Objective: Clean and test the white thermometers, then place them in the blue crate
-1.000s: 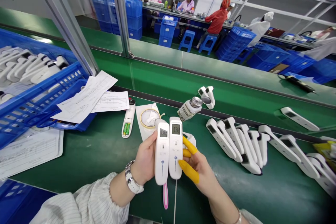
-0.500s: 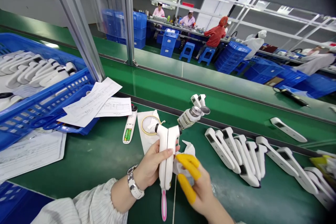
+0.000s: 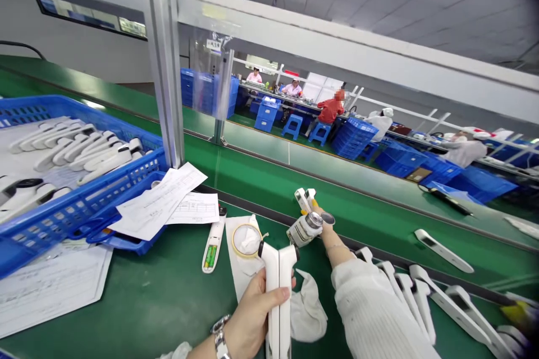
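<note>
My left hand (image 3: 252, 309) is closed around two white infrared thermometers (image 3: 278, 297), held upright side by side with their dark-tipped heads pointing apart. My right hand (image 3: 319, 208), with yellow finger covers, reaches far forward past a bottle with a metal top (image 3: 305, 229). Its yellow fingertips are beside two more white thermometers (image 3: 301, 201) at the belt's near edge. The bottle partly hides that hand, so its grip is unclear. Beneath my right forearm lies a crumpled white cloth (image 3: 309, 311). A tape roll (image 3: 234, 247) rests on white paper left of the held pair.
A thermometer with green batteries (image 3: 211, 255) showing lies left. Blue crates (image 3: 113, 179) with thermometers and loose papers (image 3: 162, 207) fill the left side. Several thermometers (image 3: 425, 308) lie in a row at right. A metal post (image 3: 162, 67) rises at the belt; co-workers sit beyond.
My right hand has left the held thermometers and stretched forward past the bottle. The pink-edged strip below the pair is out of sight. The camera view has tilted upward.
</note>
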Demonstrator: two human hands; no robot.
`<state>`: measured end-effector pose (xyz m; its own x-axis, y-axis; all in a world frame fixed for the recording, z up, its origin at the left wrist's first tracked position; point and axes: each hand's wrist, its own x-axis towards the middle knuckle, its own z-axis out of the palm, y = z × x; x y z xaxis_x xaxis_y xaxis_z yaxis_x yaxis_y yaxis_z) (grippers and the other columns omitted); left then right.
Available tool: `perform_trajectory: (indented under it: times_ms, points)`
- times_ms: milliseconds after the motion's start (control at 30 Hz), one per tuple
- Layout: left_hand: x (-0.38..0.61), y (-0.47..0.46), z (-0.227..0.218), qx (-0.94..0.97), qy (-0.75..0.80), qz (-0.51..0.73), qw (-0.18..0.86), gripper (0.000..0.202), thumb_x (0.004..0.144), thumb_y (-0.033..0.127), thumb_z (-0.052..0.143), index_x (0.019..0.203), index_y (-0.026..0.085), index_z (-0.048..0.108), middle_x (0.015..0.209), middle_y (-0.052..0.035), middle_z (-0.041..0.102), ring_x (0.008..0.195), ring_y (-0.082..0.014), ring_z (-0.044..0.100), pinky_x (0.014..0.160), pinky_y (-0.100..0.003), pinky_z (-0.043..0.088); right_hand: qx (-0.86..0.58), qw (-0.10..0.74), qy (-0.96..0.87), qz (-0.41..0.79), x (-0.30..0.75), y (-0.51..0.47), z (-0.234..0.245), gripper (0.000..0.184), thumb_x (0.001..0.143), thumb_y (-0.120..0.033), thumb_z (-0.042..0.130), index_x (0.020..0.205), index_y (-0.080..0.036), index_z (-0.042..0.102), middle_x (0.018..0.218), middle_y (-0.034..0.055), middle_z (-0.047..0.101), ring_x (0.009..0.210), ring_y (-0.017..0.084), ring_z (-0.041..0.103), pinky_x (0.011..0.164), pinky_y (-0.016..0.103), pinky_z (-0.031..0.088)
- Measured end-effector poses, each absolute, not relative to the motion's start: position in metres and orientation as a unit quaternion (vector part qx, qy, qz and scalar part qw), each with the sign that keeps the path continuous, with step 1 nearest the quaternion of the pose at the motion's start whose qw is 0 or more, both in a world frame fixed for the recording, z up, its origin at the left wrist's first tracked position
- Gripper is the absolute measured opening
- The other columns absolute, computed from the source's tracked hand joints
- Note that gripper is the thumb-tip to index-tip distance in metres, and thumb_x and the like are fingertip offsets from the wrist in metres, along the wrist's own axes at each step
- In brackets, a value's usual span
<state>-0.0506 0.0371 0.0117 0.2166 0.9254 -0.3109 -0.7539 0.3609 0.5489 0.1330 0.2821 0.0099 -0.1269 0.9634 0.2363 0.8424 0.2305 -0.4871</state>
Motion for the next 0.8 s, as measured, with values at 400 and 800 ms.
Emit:
perform_trajectory:
  times_ms: [400,800]
  points:
    - [-0.055,0.035,0.025,0.086,0.302,0.522,0.793,0.04,0.069,0.012,0.069,0.108,0.015,0.057,0.108,-0.0109,0.064,0.1,-0.0211,0.06,0.086,-0.03,0.046,-0.658,0.023,-0.753,0.014,0.179,0.179,0.018,0.04,0.084,-0.029,0.051,0.12,-0.011,0.054,0.096,0.0162,0.061,0.083,0.03,0.061,0.073,0.042,0.045]
    - [-0.047,0.032,0.015,0.091,0.316,0.521,0.788,0.038,0.073,0.025,0.069,0.109,0.018,0.057,0.111,-0.0105,0.063,0.102,-0.0232,0.06,0.084,-0.032,0.047,-0.56,0.271,-0.686,0.377,0.148,0.055,0.008,0.045,0.085,-0.048,0.046,0.119,-0.018,0.051,0.103,0.0122,0.062,0.094,0.027,0.06,0.083,0.044,0.047]
